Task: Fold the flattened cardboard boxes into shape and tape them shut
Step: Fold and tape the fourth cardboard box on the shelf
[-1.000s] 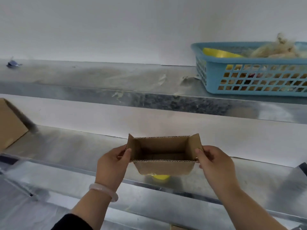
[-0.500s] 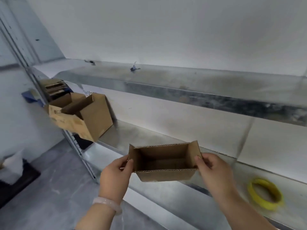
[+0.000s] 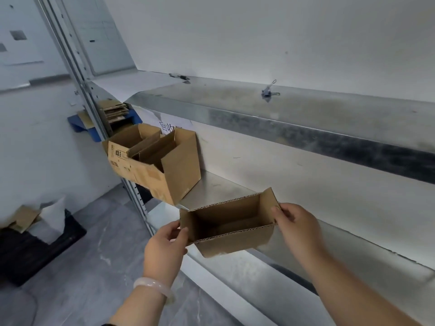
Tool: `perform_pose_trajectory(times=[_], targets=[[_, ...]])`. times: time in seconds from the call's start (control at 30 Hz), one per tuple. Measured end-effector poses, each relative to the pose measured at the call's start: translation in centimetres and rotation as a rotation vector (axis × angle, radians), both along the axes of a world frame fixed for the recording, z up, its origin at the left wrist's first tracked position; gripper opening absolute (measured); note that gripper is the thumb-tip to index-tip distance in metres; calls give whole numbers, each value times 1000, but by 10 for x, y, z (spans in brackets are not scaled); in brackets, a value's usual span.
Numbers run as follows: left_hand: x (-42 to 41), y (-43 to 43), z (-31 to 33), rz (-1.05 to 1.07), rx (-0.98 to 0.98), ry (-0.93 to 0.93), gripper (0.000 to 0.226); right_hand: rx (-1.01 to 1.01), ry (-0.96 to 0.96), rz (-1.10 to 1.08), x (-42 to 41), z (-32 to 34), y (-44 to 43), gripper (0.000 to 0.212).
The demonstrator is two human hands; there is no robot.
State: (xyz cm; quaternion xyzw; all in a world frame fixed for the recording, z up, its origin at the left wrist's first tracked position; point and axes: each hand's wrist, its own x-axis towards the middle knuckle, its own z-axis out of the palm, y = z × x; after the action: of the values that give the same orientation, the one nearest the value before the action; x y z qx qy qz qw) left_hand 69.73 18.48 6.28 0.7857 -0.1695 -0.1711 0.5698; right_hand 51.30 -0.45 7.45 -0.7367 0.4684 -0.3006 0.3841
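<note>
Cardboard box (image 3: 235,242) held squared open: left hand (image 3: 164,245) and right hand (image 3: 297,224) each pinch their grip on an end wall.

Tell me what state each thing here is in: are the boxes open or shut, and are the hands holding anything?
Small box: folded into shape, top open, held in the air.
Left hand: grips the small box's left end.
Right hand: pinches the small box's right flap.
Large box: top open, untaped.
Cardboard stack: flattened, not yet folded.
</note>
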Motion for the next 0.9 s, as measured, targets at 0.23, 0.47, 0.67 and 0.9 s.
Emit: perform_pose_trajectory(times=[0.23,0.47,0.67,0.9], targets=[[63,-36,-4,74,-43,138,20,217,-69,45,86,-5,-41,32],[105,-53,-18,-8,-81,322,31,443,-167,179,151,-31,-50,76],[137,-50,-24,-261,1,345,37,620,-210,78,191,-36,-9,102],[201,-34,-25,-675,159,32,31,634,-328,-211,251,-40,3,59]])
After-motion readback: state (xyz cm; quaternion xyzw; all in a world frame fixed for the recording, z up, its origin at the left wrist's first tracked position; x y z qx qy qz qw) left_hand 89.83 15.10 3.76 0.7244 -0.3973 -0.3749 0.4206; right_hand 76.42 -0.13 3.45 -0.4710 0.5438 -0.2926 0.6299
